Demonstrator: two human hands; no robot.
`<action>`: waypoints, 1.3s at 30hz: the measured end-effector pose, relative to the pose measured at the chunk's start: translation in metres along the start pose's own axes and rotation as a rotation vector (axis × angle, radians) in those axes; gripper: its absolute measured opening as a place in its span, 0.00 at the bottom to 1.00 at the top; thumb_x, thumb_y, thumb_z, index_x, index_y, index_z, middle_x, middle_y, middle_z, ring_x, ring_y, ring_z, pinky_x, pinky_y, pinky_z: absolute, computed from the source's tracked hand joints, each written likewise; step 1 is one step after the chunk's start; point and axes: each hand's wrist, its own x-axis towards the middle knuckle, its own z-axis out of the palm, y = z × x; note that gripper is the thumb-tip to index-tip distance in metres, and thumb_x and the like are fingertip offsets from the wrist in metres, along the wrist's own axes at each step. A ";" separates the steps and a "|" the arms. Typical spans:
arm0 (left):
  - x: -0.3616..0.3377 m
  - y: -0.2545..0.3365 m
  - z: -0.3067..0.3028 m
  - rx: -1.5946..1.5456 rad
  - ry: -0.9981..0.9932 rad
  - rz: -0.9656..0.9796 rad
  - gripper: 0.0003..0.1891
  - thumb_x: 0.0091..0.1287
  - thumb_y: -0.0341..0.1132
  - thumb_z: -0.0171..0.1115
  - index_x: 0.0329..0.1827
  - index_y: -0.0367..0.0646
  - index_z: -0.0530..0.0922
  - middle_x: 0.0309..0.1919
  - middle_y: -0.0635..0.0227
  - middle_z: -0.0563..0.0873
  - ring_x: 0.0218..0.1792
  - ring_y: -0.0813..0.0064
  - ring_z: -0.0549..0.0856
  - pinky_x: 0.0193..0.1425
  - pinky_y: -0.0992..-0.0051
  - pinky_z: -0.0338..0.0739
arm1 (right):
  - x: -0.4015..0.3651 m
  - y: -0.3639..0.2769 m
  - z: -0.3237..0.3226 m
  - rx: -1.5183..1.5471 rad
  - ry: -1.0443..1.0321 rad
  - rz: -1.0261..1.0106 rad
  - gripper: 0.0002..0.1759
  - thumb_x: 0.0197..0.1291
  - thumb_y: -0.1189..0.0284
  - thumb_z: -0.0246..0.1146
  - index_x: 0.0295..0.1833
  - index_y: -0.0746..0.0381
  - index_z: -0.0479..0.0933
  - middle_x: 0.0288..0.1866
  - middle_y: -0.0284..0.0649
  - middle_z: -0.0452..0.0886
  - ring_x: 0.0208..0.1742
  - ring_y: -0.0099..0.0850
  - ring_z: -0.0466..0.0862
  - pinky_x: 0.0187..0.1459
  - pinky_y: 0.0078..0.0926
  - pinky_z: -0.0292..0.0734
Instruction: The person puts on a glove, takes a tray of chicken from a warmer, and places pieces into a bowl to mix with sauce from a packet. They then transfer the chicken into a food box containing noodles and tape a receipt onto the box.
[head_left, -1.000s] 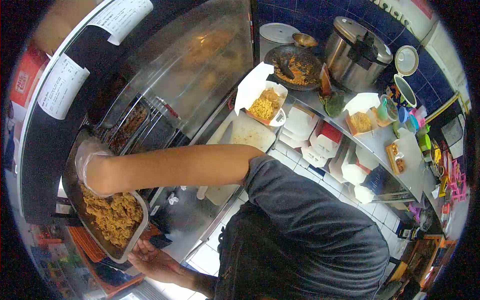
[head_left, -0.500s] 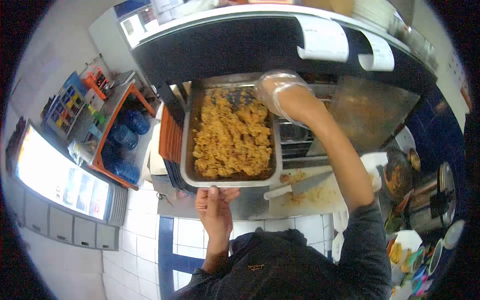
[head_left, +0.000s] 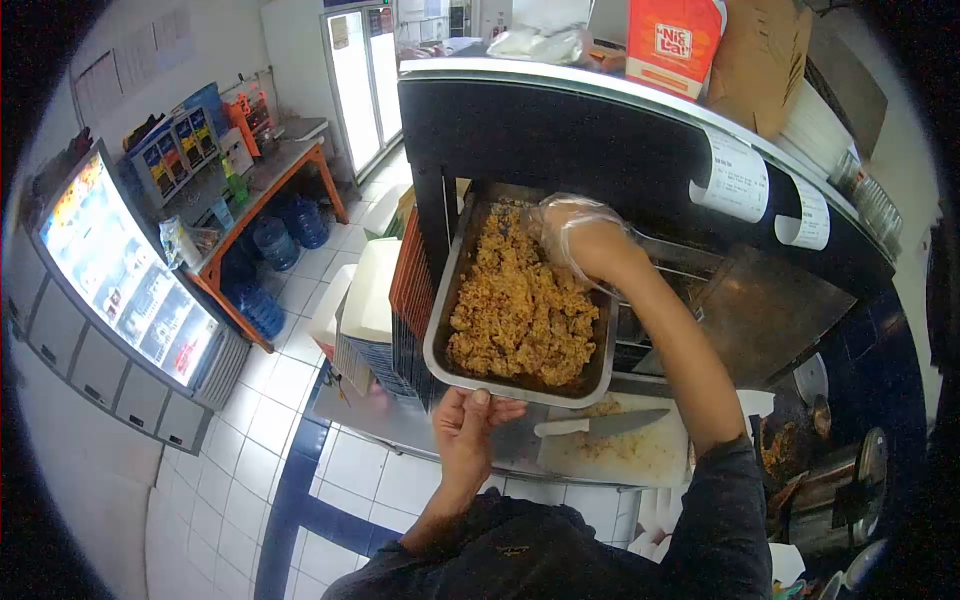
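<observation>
A deep metal tray (head_left: 436,362) of crumbly yellow-brown food (head_left: 525,320) is in front of me, over the counter. At its near edge, my left hand (head_left: 466,432) is closed on the rim, thumb on top and fingers underneath. My right hand (head_left: 590,240), in a clear plastic glove, is at the tray's far right side, over the rim and the edge of the food. Its fingers are hidden, so its grip does not show. A knife (head_left: 610,422) with a white handle lies on a stained white cutting board (head_left: 640,450), to the right below the tray.
Stacked containers (head_left: 370,300) stand left of the tray. A dark shelf (head_left: 560,130) with hanging paper slips (head_left: 738,175) spans the far side. To the right are a metal panel (head_left: 770,310) and a large pot (head_left: 830,500). Water jugs (head_left: 275,243) sit under the left table.
My view has turned left, so the tray and both hands appear further right and lower. Both hands keep about the same places at the tray.
</observation>
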 end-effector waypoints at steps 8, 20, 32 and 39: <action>-0.001 0.002 0.003 -0.009 -0.002 -0.012 0.10 0.75 0.34 0.52 0.46 0.34 0.73 0.36 0.54 0.86 0.38 0.65 0.88 0.46 0.64 0.85 | 0.048 0.024 0.023 0.153 -0.276 0.032 0.29 0.56 0.51 0.67 0.60 0.54 0.76 0.56 0.43 0.81 0.56 0.41 0.81 0.57 0.37 0.74; 0.003 0.005 0.008 0.090 0.019 0.038 0.11 0.72 0.35 0.55 0.50 0.38 0.72 0.37 0.60 0.85 0.36 0.69 0.87 0.42 0.65 0.85 | -0.063 0.015 0.014 0.720 0.314 0.231 0.16 0.61 0.68 0.67 0.53 0.61 0.78 0.42 0.37 0.82 0.43 0.25 0.81 0.47 0.27 0.78; 0.113 -0.015 0.043 0.190 -0.105 0.111 0.24 0.73 0.44 0.54 0.58 0.28 0.70 0.53 0.51 0.79 0.57 0.63 0.79 0.67 0.67 0.73 | -0.427 0.154 0.125 0.743 1.150 1.110 0.13 0.62 0.71 0.64 0.50 0.66 0.78 0.41 0.41 0.85 0.38 0.27 0.84 0.40 0.25 0.81; 0.151 -0.030 0.078 -0.096 -0.110 -0.049 0.25 0.78 0.38 0.41 0.68 0.23 0.60 0.71 0.44 0.63 0.73 0.57 0.61 0.81 0.61 0.48 | -0.544 0.221 0.183 0.041 0.523 1.453 0.15 0.59 0.64 0.63 0.38 0.67 0.81 0.34 0.49 0.85 0.37 0.42 0.86 0.40 0.37 0.79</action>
